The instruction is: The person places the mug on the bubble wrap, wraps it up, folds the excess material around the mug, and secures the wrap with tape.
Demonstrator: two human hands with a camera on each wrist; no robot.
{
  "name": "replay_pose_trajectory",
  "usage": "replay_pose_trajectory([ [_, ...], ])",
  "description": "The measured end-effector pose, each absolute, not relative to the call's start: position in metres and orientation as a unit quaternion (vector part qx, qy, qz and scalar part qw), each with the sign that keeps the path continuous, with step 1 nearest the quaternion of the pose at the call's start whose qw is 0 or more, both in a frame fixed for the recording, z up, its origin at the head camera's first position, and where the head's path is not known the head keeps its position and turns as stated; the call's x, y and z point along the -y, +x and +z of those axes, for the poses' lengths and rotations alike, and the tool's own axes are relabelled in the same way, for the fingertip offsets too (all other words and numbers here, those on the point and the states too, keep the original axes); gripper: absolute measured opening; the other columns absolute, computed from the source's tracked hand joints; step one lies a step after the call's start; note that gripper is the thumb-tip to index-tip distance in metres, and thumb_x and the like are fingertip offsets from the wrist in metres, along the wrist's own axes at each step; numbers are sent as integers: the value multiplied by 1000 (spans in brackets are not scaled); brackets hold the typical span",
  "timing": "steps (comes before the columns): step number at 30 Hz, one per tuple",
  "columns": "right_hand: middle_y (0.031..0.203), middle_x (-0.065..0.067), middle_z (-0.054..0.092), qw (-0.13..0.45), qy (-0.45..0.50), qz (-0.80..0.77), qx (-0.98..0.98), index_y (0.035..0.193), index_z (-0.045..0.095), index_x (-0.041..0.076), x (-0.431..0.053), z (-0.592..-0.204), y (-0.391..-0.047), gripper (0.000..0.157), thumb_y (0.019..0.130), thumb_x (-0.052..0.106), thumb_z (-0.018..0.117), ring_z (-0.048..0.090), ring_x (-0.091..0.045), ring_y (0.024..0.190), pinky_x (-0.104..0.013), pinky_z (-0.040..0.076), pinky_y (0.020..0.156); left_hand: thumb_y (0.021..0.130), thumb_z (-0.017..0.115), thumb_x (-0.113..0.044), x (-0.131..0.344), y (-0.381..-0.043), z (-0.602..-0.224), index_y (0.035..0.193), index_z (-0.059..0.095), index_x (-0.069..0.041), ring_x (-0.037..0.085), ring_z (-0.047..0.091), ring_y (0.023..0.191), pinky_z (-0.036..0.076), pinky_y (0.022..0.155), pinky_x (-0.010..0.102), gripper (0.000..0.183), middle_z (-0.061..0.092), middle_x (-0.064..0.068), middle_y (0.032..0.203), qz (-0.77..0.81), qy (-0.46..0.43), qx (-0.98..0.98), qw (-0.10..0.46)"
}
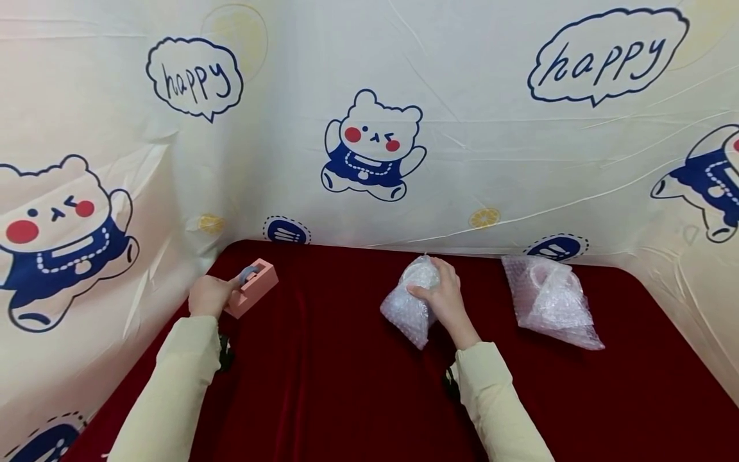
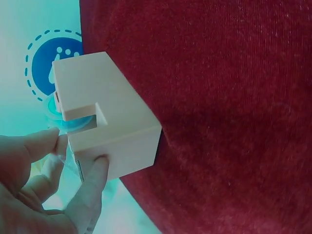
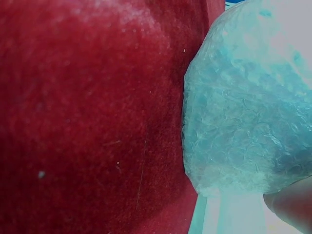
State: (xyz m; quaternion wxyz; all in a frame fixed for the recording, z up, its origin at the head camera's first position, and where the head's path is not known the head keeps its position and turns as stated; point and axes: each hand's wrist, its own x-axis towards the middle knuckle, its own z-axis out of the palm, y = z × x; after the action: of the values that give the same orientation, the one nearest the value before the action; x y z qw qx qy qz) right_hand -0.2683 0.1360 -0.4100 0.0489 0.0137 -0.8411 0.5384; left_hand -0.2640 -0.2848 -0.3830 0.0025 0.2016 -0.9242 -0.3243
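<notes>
At the left of the head view, my left hand (image 1: 209, 296) is at the near end of a pink tape dispenser (image 1: 260, 290) holding a roll of tape (image 1: 248, 274). In the left wrist view, its fingertips pinch the clear tape end by the cutter, with one finger against the dispenser's end (image 2: 117, 156). My right hand (image 1: 444, 296) grips a bubble-wrapped bundle (image 1: 407, 308) from its right side, thumb over the top. Close up, the bundle (image 3: 243, 117) looks rounded, and its contents are hidden by the wrap. A fingertip (image 3: 292, 204) shows at its lower edge.
A second bubble-wrapped bundle (image 1: 554, 301) lies to the right on the dark red cloth (image 1: 346, 385), with a pale ring-like shape inside. A white printed curtain (image 1: 473, 160) rises behind the table and along both sides.
</notes>
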Motion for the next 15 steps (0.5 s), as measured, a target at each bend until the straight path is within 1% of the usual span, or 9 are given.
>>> replay_pose_trajectory([
  [2,152,-15,28,47,16,539,841,145,33,5,-136,-410,-268,79,81,20,75,19,-35,141,-55,23,115,92,55,-34,287,-264,-384,84,69,8,21,52,63,39,53,28,45,60,4,60,-351,211,912,-3],
  [5,152,-16,28,47,16,536,843,145,33,5,-136,-409,-268,78,81,20,75,20,-35,140,-54,23,114,90,56,-30,289,-264,-385,90,67,9,15,54,58,43,53,27,40,58,-2,55,-416,221,882,-22],
  [6,152,-16,28,47,17,536,843,145,33,4,-136,-409,-267,78,81,20,75,20,-35,140,-54,23,114,89,56,-28,290,-264,-385,91,67,8,14,54,56,45,53,26,38,58,-3,53,-438,222,871,-27],
  [9,152,-16,28,45,17,535,843,145,33,4,-136,-409,-268,79,81,20,75,20,-35,140,-54,23,114,88,53,-26,293,-261,-382,86,69,2,10,55,55,46,54,25,32,56,-8,52,-472,219,853,-43],
  [11,152,-16,28,43,19,536,843,146,32,4,-136,-408,-268,79,81,21,74,20,-35,140,-54,23,114,89,52,-25,293,-260,-378,74,68,-3,10,52,53,45,53,25,31,53,-9,50,-450,209,867,-45],
  [13,152,-16,27,42,21,534,844,146,32,5,-135,-408,-268,79,81,22,74,20,-35,140,-54,23,114,90,49,-26,292,-258,-373,69,68,-3,11,50,52,43,52,25,37,52,-7,50,-399,186,897,-49],
  [14,152,-16,27,42,21,533,845,146,32,5,-136,-408,-268,79,81,22,74,19,-35,140,-54,23,114,91,47,-26,291,-258,-370,71,70,-2,11,50,52,44,52,26,39,52,-5,51,-375,177,908,-53],
  [15,152,-16,27,43,21,532,845,146,31,5,-136,-408,-268,79,81,22,74,19,-35,140,-54,23,114,91,45,-26,289,-257,-367,76,70,2,12,50,52,44,51,26,41,55,-2,53,-355,168,918,-57],
])
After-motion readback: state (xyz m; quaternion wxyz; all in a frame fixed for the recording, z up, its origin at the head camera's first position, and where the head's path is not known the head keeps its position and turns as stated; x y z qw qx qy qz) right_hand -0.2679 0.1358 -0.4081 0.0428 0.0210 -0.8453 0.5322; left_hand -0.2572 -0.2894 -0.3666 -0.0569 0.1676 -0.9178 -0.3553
